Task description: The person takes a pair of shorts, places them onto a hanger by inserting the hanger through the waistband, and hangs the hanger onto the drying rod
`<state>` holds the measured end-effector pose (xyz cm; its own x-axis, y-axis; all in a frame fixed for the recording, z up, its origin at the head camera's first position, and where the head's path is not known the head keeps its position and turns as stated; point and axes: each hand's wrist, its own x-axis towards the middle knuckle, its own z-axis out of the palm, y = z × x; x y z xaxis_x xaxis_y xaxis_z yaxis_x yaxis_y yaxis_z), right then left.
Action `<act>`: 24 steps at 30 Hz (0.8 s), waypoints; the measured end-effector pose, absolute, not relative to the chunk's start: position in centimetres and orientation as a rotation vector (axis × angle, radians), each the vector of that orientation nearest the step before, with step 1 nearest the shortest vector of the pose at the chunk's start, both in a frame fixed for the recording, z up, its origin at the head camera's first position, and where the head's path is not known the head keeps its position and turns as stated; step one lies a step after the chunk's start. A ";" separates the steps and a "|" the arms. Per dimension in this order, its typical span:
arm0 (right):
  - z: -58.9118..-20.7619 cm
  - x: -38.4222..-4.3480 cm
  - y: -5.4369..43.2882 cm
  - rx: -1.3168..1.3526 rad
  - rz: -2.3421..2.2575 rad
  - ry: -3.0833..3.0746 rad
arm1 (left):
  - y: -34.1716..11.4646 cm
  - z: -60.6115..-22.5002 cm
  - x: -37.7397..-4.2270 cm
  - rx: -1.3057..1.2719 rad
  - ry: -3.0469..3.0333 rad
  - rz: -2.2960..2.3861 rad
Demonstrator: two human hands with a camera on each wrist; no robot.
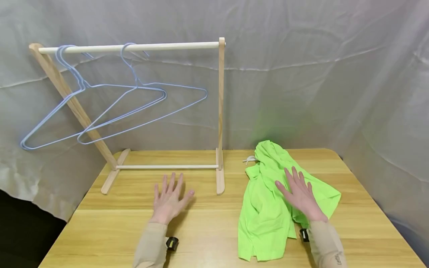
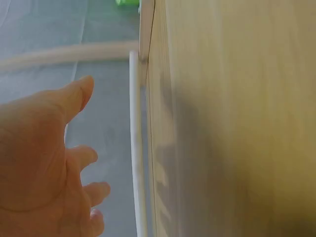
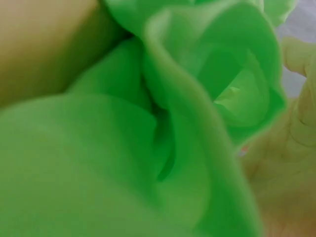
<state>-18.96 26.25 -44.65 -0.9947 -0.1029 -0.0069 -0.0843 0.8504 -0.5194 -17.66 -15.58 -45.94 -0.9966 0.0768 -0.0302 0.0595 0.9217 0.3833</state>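
Observation:
Bright green shorts with a white drawstring lie crumpled on the right part of the table. Over their right side my right hand is spread, fingers straight and pointing away from me. In the right wrist view the green cloth fills most of the picture, with the hand along its right edge. My left hand hovers over the wood in front of the rack, fingers spread and holding nothing. The left wrist view shows its thumb and fingertips apart from the rack's white lower bar.
A wooden clothes rack stands at the back left of the table. Several light blue wire hangers hang from its white top rod. Grey cloth encloses the table behind and at the sides.

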 end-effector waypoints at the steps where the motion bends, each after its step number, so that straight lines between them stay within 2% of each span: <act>1: -44.6 -19.3 26.3 -0.159 -0.846 2.990 | -15.1 -46.0 -17.6 0.130 3.035 0.598; 13: -44.6 -24.3 26.2 -0.221 -1.058 2.920 | -6.8 -45.8 -17.0 0.608 2.892 0.525; 24: -45.3 -27.3 25.9 -0.140 -1.095 2.822 | -1.0 -45.2 -17.6 0.887 2.630 0.529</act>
